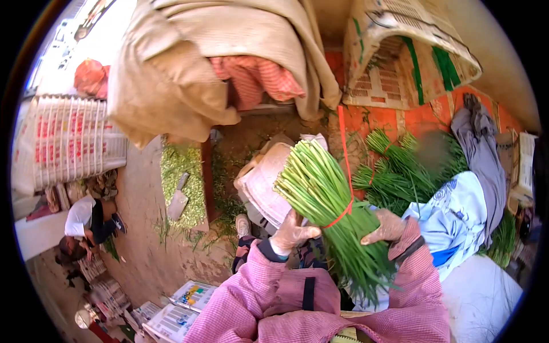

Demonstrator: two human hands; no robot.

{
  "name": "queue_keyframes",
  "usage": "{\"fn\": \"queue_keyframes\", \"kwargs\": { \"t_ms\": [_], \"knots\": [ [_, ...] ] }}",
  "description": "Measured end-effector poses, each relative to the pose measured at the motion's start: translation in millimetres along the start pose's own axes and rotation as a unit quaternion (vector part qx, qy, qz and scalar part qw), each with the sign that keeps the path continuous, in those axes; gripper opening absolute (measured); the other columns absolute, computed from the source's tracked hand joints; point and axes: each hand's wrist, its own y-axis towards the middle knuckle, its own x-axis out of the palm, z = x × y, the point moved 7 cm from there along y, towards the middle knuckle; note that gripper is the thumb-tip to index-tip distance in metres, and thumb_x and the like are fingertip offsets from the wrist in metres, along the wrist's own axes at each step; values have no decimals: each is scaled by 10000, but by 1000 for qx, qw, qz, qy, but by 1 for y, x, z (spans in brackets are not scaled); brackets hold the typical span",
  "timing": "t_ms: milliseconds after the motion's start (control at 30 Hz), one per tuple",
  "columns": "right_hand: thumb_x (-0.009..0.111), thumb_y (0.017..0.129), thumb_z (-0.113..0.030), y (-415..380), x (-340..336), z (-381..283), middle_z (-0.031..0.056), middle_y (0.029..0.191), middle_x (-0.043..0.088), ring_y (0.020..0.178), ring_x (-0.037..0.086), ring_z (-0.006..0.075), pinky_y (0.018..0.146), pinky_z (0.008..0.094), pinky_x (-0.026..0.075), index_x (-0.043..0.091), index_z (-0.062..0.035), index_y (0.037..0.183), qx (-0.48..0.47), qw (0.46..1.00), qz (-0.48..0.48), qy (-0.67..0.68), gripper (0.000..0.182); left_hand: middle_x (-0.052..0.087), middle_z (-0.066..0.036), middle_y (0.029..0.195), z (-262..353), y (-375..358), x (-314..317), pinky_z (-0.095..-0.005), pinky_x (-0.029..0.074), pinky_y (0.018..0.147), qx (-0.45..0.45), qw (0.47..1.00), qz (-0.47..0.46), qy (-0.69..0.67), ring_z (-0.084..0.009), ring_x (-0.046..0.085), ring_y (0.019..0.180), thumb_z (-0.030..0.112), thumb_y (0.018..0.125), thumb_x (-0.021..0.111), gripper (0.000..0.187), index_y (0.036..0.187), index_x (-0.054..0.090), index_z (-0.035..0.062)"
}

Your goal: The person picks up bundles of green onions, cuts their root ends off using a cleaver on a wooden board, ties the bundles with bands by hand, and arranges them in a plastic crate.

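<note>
A thick bunch of long green stalks lies across the middle, pale cut ends at the upper left and leafy ends toward the lower right. A red band circles it, its long loose end running upward. My left hand, in a clear glove, grips the bunch from the left below the band. My right hand, also gloved, holds the leafy part from the right. Under the stalk ends is a pale folded cloth around my knee. More banded green bunches lie at the right.
A cleaver rests on chopped green bits at the left. White crates stand at the left and upper right. A brown blanket drapes a pile ahead. Another person crouches far left. Blue-white cloth lies right.
</note>
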Motion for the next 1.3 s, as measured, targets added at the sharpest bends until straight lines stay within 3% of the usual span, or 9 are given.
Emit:
{"fn": "queue_keyframes", "kwargs": {
  "t_ms": [167, 333, 467, 600, 667, 867, 933, 1133, 1300],
  "knots": [
    [740, 633, -270, 57, 82, -113, 187, 1126, 524, 1041, 503, 291, 870, 352, 395, 439, 10, 1198, 77, 974, -76, -198, 699, 531, -62, 1111, 81, -46, -58, -324, 410, 884, 130, 985, 110, -4, -176, 508, 1025, 55, 579, 754, 752, 1232, 382, 32],
    [741, 653, -270, 41, 58, -257, 201, 1289, 387, 1185, 394, 310, 971, 374, 323, 310, 0, 1294, -245, 812, 493, -196, 818, 495, -78, 1163, 149, -127, -150, -323, 390, 917, 188, 958, 138, 166, -185, 490, 1057, 85, 519, 799, 876, 1253, 326, 17],
    [815, 510, -408, 145, 146, -336, 160, 1422, 152, 1272, 252, 276, 973, 403, 287, 78, -85, 1384, -437, 859, 262, -51, 1188, 520, -80, 1117, 202, -193, -201, -319, 391, 902, 225, 907, 198, 295, -173, 501, 1017, 100, 489, 809, 859, 1213, 358, 0],
    [851, 467, -291, 268, 316, -259, 148, 1423, 114, 1302, 144, 274, 1013, 411, 249, 9, -62, 1377, -128, 912, -136, 366, 1260, 495, -87, 1155, 232, -272, -264, -329, 367, 924, 198, 893, 255, 314, -179, 475, 1057, 124, 477, 816, 924, 1246, 320, -1],
    [796, 579, -107, 286, 407, -240, 82, 1371, 253, 1242, 283, 220, 986, 345, 303, 134, -76, 1367, -171, 952, -174, 184, 1030, 408, -128, 1247, 235, -299, -298, -332, 310, 972, 135, 927, 249, 246, -189, 399, 1143, 168, 483, 815, 993, 1289, 262, -4],
    [793, 597, -141, 361, 509, -224, 25, 1238, 455, 1129, 429, 161, 955, 321, 355, 356, -95, 1276, 11, 906, -232, 353, 809, 150, -200, 1385, 236, -334, -376, -440, 129, 1048, -162, 550, 334, 748, -360, 144, 1288, 478, 427, 799, 1052, 1279, 336, 71],
    [787, 597, -152, 390, 531, -198, 22, 1213, 485, 1100, 461, 179, 960, 325, 356, 398, -117, 1255, 50, 886, -265, 377, 765, 486, -178, 1172, 213, -325, -427, -363, 361, 938, -3, 851, 379, 363, -287, 461, 1119, 322, 483, 803, 863, 1190, 400, 36],
    [637, 681, -178, 504, 424, -175, 173, 1056, 568, 980, 539, 311, 854, 365, 418, 492, -43, 1140, 108, 955, -120, -249, 500, 564, -176, 1006, 152, -240, -569, -346, 417, 869, -67, 751, 451, 478, -305, 541, 967, 256, 505, 777, 769, 1136, 417, 3],
    [547, 724, -60, 576, 372, -159, 137, 983, 573, 943, 534, 315, 854, 381, 409, 444, -76, 1189, -238, 843, 121, -467, 477, 478, -156, 1130, 101, -197, -599, -378, 344, 926, -148, 714, 444, 520, -297, 448, 1069, 287, 501, 771, 868, 1228, 359, 51]
  ]
}}
